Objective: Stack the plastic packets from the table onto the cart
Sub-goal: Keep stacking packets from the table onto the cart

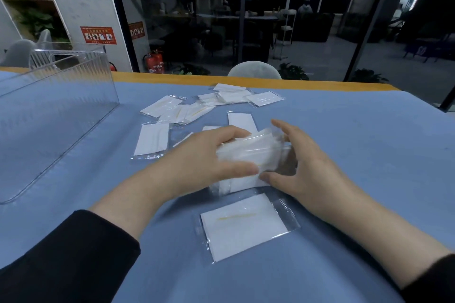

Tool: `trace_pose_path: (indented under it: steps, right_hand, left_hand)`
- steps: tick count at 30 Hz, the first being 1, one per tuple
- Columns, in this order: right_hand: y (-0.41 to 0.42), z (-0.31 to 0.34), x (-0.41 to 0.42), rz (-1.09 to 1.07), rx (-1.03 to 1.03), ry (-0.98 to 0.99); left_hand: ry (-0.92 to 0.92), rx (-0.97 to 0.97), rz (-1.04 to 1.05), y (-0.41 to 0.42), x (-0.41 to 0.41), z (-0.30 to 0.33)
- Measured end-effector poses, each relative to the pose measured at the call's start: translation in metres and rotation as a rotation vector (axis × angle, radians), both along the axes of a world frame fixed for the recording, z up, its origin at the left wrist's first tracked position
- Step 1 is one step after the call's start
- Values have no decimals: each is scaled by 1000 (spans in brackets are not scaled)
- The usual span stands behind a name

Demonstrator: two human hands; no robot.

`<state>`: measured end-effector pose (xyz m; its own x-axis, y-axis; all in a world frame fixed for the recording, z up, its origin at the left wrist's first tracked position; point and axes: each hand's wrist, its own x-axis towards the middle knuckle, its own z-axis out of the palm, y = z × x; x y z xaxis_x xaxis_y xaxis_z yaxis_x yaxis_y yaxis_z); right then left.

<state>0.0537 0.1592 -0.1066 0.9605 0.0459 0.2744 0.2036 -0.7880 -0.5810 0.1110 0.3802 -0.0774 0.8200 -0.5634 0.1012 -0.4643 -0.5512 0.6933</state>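
Your left hand [209, 155] and right hand [293, 167] both grip a blurred bundle of packets [251, 152] mid-table, fingers curled round its left & right ends. One packet [242, 225] lies flat just near of the bundle. More loose packets [197, 108] are scattered far & left on the blue tablecloth [357, 142]. Clear plastic bin [54, 106] sits at the far left, apart from them
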Motion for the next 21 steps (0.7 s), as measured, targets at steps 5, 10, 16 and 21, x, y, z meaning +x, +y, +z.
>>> trace_pose_path:
  steps: [5, 10, 16, 21]
  right_hand:
    - [-2, 7, 1, -52, -22, -72]
    - [-15, 35, -13, -2, -59, -264]
    - [-11, 24, -18, 123, -293, 385]
    - [-4, 28, -13, 110, -267, 476]
  left_hand:
    - [-35, 73, 40, -3, -2, -2]
    - [-69, 23, 156, 12, 11, 2]
    - [-85, 200, 164, 19, 12, 5]
    - [-35, 214, 206, 18, 11, 7]
